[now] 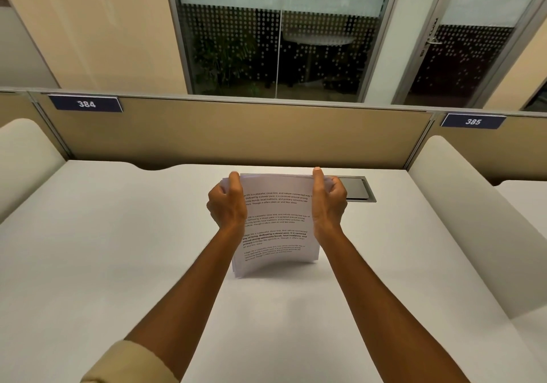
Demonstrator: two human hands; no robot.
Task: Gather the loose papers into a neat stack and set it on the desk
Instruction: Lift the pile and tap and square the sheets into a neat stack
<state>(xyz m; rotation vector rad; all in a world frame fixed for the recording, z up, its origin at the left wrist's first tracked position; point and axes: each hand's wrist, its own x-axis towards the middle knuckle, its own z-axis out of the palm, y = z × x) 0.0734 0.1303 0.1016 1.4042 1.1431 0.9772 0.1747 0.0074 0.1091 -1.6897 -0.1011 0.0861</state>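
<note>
You hold the stack of papers (276, 225) upright between both hands, over the middle of the desk (118, 264) and on your side of the grey cable hatch (356, 188). Your left hand (226, 205) grasps the left edge near the top; your right hand (328, 202) grasps the right edge at the same height, thumb up along the sheet. Both hands are closed on the paper.

The bottom edge bows towards you, and at its lower left corner several sheet edges show fanned apart. Whether that edge touches the desk cannot be told. Judged from this, the step in hand is squaring the stack.

Procedure:
1. Loosen both grips slightly, so that the sheets can slide against each other.
2. Tap the bottom edge flat on the desk, short of the hatch, until the fanned corner closes.
3. Turn the stack onto a long side and tap again.
4. Keep your thumbs off the printed face when tapping; pressure there locks the sheets and preserves the bow.
5. Lay the stack flat, clear of the hatch.

Caution: too loose a grip lets the outer sheets slip out.
</note>
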